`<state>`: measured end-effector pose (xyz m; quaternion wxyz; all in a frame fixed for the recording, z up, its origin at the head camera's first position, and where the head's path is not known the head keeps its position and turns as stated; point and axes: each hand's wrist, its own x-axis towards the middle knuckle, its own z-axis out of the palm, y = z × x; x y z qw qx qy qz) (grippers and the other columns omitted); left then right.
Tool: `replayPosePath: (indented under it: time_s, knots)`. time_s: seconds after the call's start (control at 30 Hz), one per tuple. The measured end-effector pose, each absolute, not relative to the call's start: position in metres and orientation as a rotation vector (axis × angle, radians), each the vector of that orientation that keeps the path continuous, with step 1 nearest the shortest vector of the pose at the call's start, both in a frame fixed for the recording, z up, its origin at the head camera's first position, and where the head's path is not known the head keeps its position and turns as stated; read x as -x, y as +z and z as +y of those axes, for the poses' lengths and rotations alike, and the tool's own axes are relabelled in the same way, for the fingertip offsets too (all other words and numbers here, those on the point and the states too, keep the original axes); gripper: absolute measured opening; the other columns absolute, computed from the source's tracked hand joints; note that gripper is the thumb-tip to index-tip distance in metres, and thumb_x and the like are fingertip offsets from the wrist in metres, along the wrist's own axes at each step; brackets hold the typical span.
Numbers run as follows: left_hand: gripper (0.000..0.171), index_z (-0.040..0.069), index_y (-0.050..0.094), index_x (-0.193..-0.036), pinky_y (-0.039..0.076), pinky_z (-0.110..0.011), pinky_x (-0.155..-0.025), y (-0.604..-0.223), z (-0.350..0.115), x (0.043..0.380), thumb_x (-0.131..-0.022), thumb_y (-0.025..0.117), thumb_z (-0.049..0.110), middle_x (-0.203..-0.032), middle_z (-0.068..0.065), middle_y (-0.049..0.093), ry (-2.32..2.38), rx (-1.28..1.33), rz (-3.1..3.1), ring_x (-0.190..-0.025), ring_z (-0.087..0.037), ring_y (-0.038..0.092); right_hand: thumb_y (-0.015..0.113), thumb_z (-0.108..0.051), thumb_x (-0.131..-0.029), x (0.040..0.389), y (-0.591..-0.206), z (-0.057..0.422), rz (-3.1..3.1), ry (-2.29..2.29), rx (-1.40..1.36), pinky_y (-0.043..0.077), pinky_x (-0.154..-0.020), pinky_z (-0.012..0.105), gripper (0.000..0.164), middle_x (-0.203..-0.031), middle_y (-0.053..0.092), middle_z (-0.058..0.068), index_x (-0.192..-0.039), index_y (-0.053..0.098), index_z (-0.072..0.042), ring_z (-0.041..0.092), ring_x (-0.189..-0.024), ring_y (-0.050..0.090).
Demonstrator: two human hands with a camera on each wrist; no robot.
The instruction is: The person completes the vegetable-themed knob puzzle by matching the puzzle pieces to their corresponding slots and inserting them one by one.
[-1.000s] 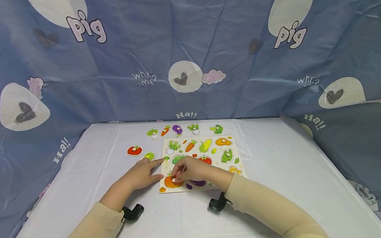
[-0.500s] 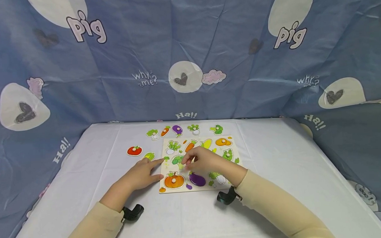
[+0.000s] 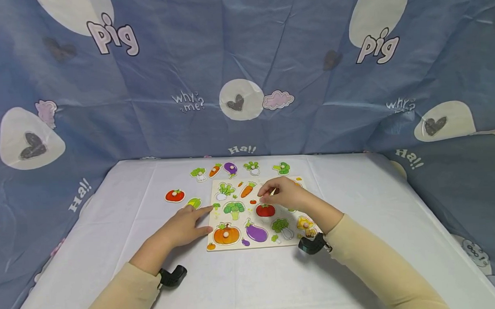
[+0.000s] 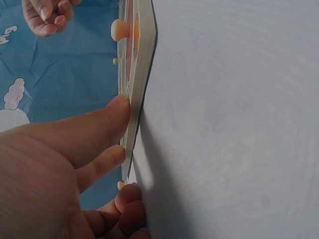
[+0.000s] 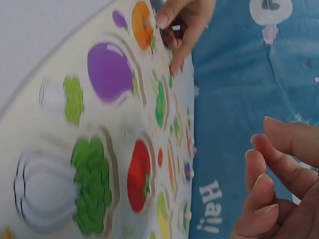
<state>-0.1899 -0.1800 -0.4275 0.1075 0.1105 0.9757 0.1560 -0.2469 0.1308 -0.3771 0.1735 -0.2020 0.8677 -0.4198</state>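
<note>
A vegetable puzzle board (image 3: 267,245) lies on the white cloth. My left hand (image 3: 186,227) rests at its left edge, thumb and index finger stretched out to touch it; in the left wrist view the thumb (image 4: 112,119) presses the board's side while the other fingers curl. My right hand (image 3: 285,193) hovers over the board's upper right, above the tomato picture (image 3: 265,210), and in the right wrist view its bent fingers (image 5: 264,191) hold nothing. The knobbed pumpkin piece (image 3: 222,239) sits in its recess, as does the mushroom piece (image 3: 303,222). The right hand hides part of the board's upper right.
Behind the board lie loose knobbed pieces: a bok choy (image 3: 198,174), a carrot (image 3: 214,170), an eggplant (image 3: 230,168), a radish (image 3: 252,167) and a broccoli (image 3: 283,168). To the left are a tomato piece (image 3: 175,196) and a green-yellow piece (image 3: 195,202), partly covered by my left hand.
My right hand has let go of the pumpkin piece's knob, lifted and moved right and away over the board. The pumpkin stays in its recess. My left hand has kept its place.
</note>
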Motion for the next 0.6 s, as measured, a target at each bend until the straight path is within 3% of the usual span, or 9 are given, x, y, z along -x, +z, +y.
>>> replayPosePath:
  time_s: [0.27, 0.6]
  knots:
    - [0.068, 0.026, 0.049, -0.148, 0.044, -0.035, -0.077, -0.427, -0.18, 0.19, -0.087, 0.073, 0.045, -0.107, -0.009, 0.058, 0.46, -0.318, 2.872, -0.09, -0.02, 0.048, 0.07, -0.017, -0.093, 0.26, -0.375, 0.152, 2.544, -1.179, 0.545, 0.046, -0.069, 0.029, 0.022, -0.096, 0.068, 0.006, -0.109, 0.072, -0.002, 0.02, -0.079, 0.055]
    - [0.068, 0.025, 0.049, -0.148, 0.046, -0.038, -0.08, -0.427, -0.18, 0.189, -0.087, 0.073, 0.045, -0.109, -0.011, 0.059, 0.446, -0.321, 2.877, -0.092, -0.021, 0.049, 0.066, -0.018, -0.096, 0.286, -0.377, 0.169, 2.61, -1.162, 0.418, 0.049, -0.074, 0.033, 0.018, -0.099, 0.066, 0.007, -0.108, 0.071, -0.006, 0.019, -0.085, 0.055]
